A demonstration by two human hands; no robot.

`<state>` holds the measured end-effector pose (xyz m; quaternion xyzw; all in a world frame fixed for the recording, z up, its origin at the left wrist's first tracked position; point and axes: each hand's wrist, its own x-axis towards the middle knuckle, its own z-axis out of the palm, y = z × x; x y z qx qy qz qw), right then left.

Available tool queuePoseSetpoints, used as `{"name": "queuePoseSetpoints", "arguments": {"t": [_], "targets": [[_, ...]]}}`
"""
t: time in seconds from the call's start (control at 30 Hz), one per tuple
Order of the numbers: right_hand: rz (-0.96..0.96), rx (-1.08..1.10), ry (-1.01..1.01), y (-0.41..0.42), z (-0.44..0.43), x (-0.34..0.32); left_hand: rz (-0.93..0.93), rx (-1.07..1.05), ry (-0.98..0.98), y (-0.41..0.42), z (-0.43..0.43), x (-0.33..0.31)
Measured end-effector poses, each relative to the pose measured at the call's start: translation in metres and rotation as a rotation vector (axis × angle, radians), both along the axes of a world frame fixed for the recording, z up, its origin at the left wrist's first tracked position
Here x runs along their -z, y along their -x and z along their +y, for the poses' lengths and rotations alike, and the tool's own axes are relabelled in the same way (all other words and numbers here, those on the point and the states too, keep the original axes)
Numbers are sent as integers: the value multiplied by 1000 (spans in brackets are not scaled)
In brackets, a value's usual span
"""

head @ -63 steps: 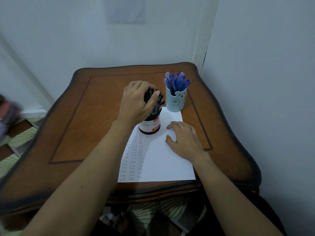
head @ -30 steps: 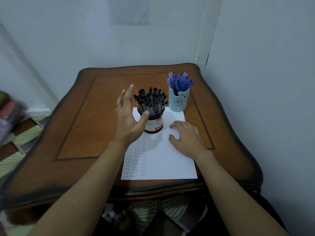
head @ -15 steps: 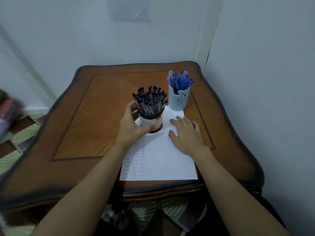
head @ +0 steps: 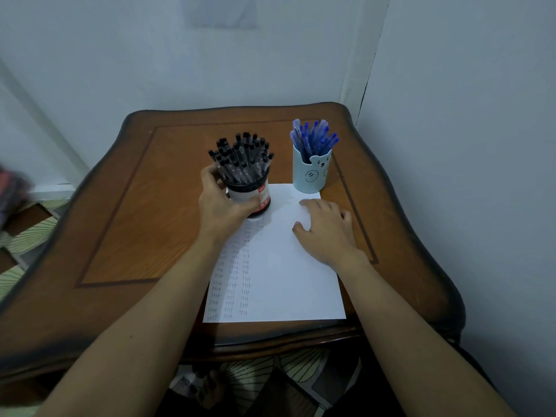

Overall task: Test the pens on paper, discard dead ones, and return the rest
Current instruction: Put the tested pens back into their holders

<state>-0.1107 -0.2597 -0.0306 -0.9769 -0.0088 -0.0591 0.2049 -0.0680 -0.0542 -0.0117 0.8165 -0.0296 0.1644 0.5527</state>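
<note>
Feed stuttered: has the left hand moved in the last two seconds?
Yes. Against the black pen cup, the left hand came down from the pen tops to hold its side.

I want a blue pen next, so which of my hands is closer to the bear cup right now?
Right. The right hand lies flat on the paper just in front of the bear cup; the left hand grips the black-pen tub to the cup's left.
</note>
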Motion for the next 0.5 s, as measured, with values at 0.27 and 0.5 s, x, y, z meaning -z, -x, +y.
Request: {"name": "queuePoseSetpoints", "arguments": {"t": [0.27,0.5], "targets": [[-347,121,-626,-49,-1,2,-40,-144,34,-33,4,2],[-370,130,-783,-73,-3,6,-53,-191,40,-51,4,4]]}}
